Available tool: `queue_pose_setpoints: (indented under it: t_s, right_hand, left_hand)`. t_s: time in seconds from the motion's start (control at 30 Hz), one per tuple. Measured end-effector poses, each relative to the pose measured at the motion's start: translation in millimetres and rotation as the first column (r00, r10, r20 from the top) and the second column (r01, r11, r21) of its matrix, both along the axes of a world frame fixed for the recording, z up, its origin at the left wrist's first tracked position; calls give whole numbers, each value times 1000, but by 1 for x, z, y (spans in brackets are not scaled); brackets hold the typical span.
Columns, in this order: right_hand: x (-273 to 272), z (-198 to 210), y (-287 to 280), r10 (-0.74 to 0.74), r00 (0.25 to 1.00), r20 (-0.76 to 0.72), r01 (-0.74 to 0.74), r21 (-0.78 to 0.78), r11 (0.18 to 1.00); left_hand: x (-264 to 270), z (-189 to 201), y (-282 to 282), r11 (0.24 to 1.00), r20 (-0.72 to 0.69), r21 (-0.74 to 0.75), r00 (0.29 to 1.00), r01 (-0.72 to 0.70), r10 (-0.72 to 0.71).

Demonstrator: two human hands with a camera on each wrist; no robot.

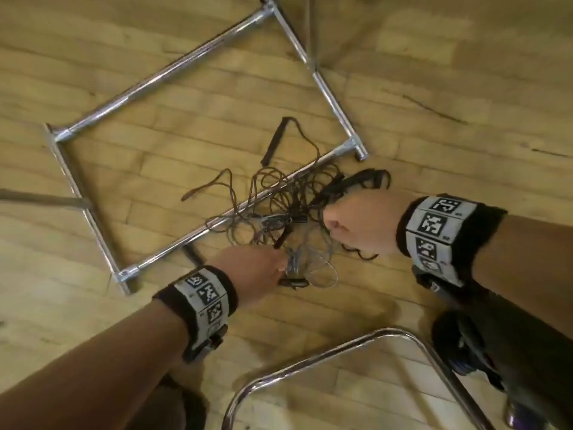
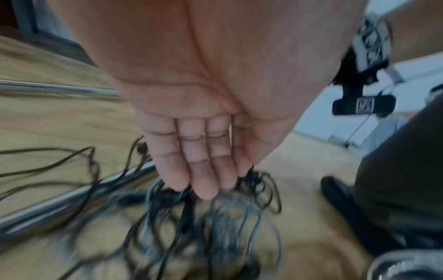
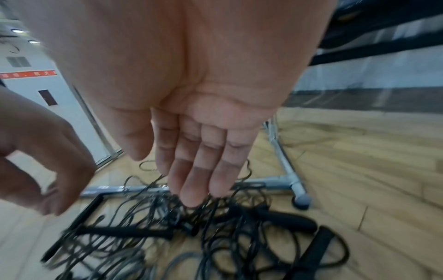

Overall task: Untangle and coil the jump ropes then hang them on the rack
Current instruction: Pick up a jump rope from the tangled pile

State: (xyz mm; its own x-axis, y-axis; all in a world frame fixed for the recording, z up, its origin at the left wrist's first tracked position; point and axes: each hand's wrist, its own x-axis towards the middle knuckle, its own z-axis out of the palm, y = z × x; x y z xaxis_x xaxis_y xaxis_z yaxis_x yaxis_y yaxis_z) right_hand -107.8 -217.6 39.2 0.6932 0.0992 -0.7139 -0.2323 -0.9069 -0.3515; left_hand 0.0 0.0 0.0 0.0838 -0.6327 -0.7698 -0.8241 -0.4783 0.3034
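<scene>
Several jump ropes (image 1: 279,212) lie in one tangle on the wooden floor, draped over the near bar of the chrome rack base (image 1: 173,69). A black handle (image 1: 273,141) sticks out toward the far side. My left hand (image 1: 257,268) reaches into the near part of the tangle, by a pale grey rope (image 1: 313,265). In the left wrist view its fingers (image 2: 203,170) are straight, with the tips among the ropes (image 2: 203,227). My right hand (image 1: 350,221) hangs over the right side of the tangle, its fingers (image 3: 196,170) straight above the cords (image 3: 167,227) and black handles (image 3: 287,221).
A bent chrome tube (image 1: 310,358) stands close at the bottom. My shoes (image 1: 465,346) are at the lower right. The rack's caster foot (image 3: 300,199) sits just right of the tangle. Bare wooden floor (image 1: 465,88) surrounds the rack.
</scene>
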Motion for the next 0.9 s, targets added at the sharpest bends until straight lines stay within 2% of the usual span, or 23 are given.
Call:
queue_pose_setpoints:
  t_s: [0.07, 0.17, 0.3, 0.37, 0.53, 0.7, 0.83, 0.9]
  right_hand:
    - [1, -21, 15, 21, 999, -24, -21, 20, 1000]
    - [2, -42, 44, 91, 992, -93, -88, 33, 996]
    - [10, -57, 54, 84, 995, -61, -83, 18, 996]
    - [15, -65, 55, 77, 994, -72, -74, 36, 997]
    - [15, -77, 51, 49, 992, -117, -45, 35, 998]
    - [16, -69, 46, 80, 981, -175, -80, 6, 997]
    - [24, -34, 34, 152, 977, -153, -163, -63, 985]
    - [27, -8, 26, 147, 984, -101, -156, -87, 984]
  left_hand:
    - [0, -30, 16, 996, 32, 84, 999, 7, -10]
    - [-3, -65, 40, 983, 5, 183, 1000, 17, -18]
    - [2, -86, 55, 998, 168, 55, 985, 19, -28]
    - [6, -91, 54, 1000, 200, 13, 980, -3, 1]
    - [15, -94, 46, 997, -2, 32, 998, -68, 68]
    - [16, -65, 37, 995, -92, 23, 991, -96, 98]
    - [15, -6, 25, 991, -88, -22, 988, -129, 127]
    - [13, 29, 18, 985, -66, -66, 986, -156, 152]
